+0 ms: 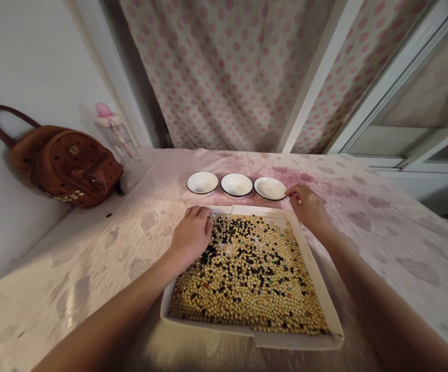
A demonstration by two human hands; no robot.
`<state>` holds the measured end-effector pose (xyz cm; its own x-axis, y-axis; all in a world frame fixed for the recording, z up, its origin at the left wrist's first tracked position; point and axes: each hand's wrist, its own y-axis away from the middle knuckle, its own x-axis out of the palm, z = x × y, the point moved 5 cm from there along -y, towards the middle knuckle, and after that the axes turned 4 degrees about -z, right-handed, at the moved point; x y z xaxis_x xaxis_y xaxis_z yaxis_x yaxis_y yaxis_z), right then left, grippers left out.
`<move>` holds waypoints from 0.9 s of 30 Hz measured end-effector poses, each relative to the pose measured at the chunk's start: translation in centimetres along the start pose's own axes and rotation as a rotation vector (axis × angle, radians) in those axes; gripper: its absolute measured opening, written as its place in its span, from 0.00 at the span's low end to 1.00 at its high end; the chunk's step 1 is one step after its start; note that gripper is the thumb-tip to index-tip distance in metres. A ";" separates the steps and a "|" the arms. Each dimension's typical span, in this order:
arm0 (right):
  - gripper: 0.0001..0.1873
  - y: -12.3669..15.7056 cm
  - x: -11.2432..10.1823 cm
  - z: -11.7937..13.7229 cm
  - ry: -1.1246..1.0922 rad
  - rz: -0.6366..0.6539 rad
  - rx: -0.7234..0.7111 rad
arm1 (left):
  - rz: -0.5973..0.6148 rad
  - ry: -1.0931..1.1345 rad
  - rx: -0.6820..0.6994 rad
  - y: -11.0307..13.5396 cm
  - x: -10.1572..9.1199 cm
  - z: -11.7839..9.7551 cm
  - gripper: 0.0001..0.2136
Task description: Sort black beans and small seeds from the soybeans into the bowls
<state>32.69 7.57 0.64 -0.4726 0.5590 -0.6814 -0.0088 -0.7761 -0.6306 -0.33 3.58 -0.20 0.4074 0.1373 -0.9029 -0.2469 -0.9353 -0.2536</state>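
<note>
1. Mixed beans (247, 274) fill a shallow white cardboard tray (336, 330) in one layer: mostly pale yellow soybeans, with many black beans, thickest toward the tray's far half, and a few green and red ones.
2. The left hand (191, 235) sits over the tray's far left corner, loosely curled, with its fingertips down among the beans. Whether it grips any bean is hidden.
3. The right hand (307, 206) is beyond the tray's far right corner, its fingers curled and reaching to the rim of the rightmost bowl. Whether it is pinching anything is too small to tell.
4. Three white bowls with dark rims (236, 185) stand in a row just beyond the tray. Their insides look pale, and no beans show in them.
5. The tray rests on the desk (379, 243), which is covered by a pale blotched cloth.
6. Far to the left of the tray, a studded brown backpack (68, 165) leans against the wall beside a clear bottle with a pink cap (115, 134).
7. A pink polka-dot curtain (224, 67) hangs beyond the tray.
</note>
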 end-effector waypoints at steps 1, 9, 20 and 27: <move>0.11 0.1 -0.2 0.2 -0.006 -0.002 -0.009 | 0.002 -0.008 -0.010 -0.1 -0.1 0.2 0.14; 0.13 0.8 -0.9 3.1 -0.061 0.123 -0.061 | -0.028 -0.050 -0.022 -1.3 -0.8 1.8 0.14; 0.15 1.6 -0.2 4.6 0.118 0.313 -0.240 | -0.056 -0.042 -0.001 -1.1 -0.8 1.6 0.12; 0.17 2.3 -0.3 4.8 0.287 0.448 -0.148 | -0.056 -0.025 0.020 -1.0 -0.9 1.4 0.12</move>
<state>28.56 4.22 1.14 -0.1423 0.2565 -0.9560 0.2720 -0.9185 -0.2869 -1.62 4.86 0.36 0.3990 0.1975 -0.8954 -0.2422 -0.9192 -0.3106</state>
